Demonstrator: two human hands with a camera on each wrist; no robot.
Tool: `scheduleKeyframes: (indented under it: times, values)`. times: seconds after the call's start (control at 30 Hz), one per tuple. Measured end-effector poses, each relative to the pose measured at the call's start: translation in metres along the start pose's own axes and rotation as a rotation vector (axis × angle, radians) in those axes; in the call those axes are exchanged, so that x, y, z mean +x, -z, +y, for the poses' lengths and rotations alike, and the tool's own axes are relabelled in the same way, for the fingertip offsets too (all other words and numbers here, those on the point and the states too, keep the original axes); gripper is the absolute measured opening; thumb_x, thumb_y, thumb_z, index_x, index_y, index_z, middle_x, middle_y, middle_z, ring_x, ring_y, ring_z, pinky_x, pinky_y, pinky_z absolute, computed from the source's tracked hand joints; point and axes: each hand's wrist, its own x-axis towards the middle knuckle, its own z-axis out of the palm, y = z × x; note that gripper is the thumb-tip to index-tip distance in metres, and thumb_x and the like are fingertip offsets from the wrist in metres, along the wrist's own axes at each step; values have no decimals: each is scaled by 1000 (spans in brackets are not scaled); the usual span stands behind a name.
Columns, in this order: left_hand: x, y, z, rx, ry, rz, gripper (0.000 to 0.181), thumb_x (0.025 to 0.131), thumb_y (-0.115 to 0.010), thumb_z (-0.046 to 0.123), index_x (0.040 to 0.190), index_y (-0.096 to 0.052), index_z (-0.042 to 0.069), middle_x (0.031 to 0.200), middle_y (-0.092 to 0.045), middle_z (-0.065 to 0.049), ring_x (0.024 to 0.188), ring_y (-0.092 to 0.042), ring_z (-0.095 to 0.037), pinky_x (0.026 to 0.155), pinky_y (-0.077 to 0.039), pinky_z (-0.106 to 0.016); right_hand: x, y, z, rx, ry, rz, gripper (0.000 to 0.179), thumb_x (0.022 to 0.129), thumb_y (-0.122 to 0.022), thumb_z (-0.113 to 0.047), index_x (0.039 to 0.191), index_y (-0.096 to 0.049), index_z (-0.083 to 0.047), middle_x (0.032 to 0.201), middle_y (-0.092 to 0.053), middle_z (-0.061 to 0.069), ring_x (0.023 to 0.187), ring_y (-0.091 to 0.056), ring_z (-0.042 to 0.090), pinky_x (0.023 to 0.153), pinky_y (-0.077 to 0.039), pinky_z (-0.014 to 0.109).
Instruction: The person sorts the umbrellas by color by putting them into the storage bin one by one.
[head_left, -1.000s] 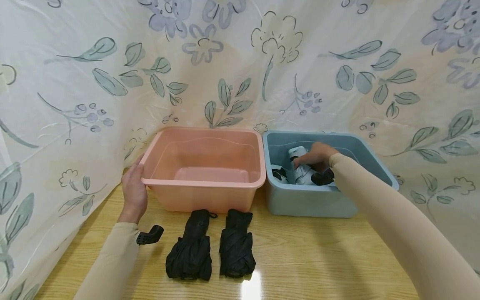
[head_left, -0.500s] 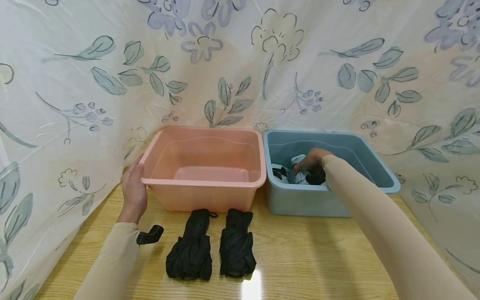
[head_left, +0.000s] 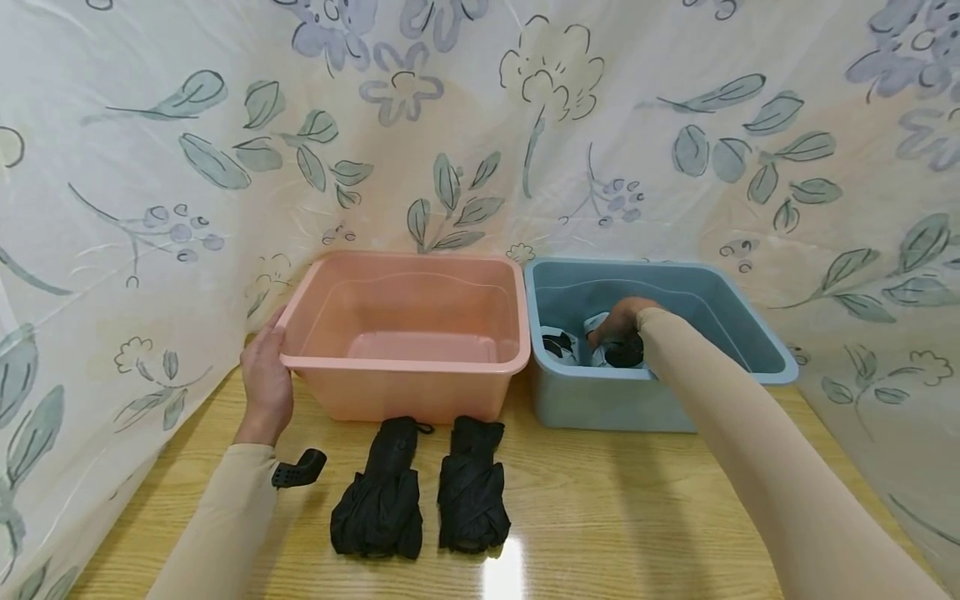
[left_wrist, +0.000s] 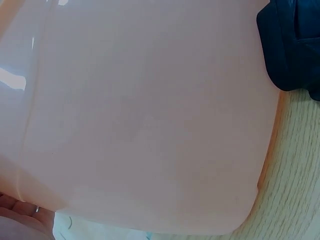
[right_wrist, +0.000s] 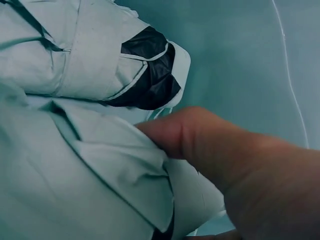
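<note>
Your two hands are well apart. Your right hand [head_left: 624, 321] reaches down into the blue bin [head_left: 615, 404] and grips a pale folded umbrella [right_wrist: 95, 175], with the thumb pressed on its creased fabric. Your left hand [head_left: 266, 379] is at the outer side of the pink bin [head_left: 405, 392], just below the rim; you cannot tell from these views how firmly its fingers close there.

Just left of your right hand, a second pale umbrella [right_wrist: 85, 55] with black patches lies beside the held one, also inside the blue bin. Black camera mounts sit at your wrists, the left camera mount [head_left: 300, 469] standing out toward your inner side.

Between your hands, the pink bin stands immediately right of your left hand, its right rim beside the blue bin's left rim. Nearer to you, also between the hands, two black folded umbrellas lie side by side: the left black umbrella [head_left: 377, 508] and the right black umbrella [head_left: 474, 504], narrow ends toward the pink bin. Beneath everything is a wood-grain table [head_left: 577, 517]; beyond both hands hangs a floral sheet [head_left: 480, 125].
</note>
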Motion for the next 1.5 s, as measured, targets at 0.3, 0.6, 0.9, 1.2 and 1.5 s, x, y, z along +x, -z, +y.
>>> scheduleKeyframes:
  times: [0.3, 0.6, 0.9, 1.2, 1.5]
  values:
    - [2, 2, 1, 19, 17, -6, 49, 111, -32, 28, 153, -46, 8, 157, -44, -11, 143, -40, -25, 119, -32, -40, 3, 1, -4, -62, 35, -40, 66, 80, -79, -48, 114, -65, 7, 108, -55, 15, 91, -52, 26, 69, -49, 32]
    - [-1, 0, 0, 2, 10, -20, 50, 110, -30, 25, 154, -43, 4, 156, -43, -16, 144, -39, -29, 119, -31, -42, 5, 3, -11, -37, -18, -59, 83, 82, -79, -48, 132, -53, 12, 131, -52, 23, 110, -52, 34, 96, -53, 46]
    - [-1, -1, 1, 15, -11, -17, 49, 110, -31, 24, 153, -43, 3, 156, -43, -15, 145, -38, -29, 120, -30, -43, 13, 2, -12, -10, -69, -66, 81, 84, -80, -45, 136, -51, 10, 129, -53, 24, 109, -51, 34, 93, -54, 44]
    - [-2, 0, 1, 28, -6, -19, 49, 111, -31, 25, 153, -44, 5, 156, -44, -14, 143, -40, -29, 119, -31, -44, 9, 0, -8, 113, -33, -87, 58, 88, -77, -31, 128, -57, 6, 123, -54, 24, 96, -60, 33, 78, -61, 39]
    - [-2, 0, 0, 37, 6, -19, 49, 111, -30, 26, 154, -43, 6, 156, -43, -14, 144, -39, -29, 119, -31, -43, 6, 5, -5, 40, -10, 7, 54, 85, -79, -32, 121, -63, 6, 121, -56, 23, 91, -60, 33, 67, -61, 38]
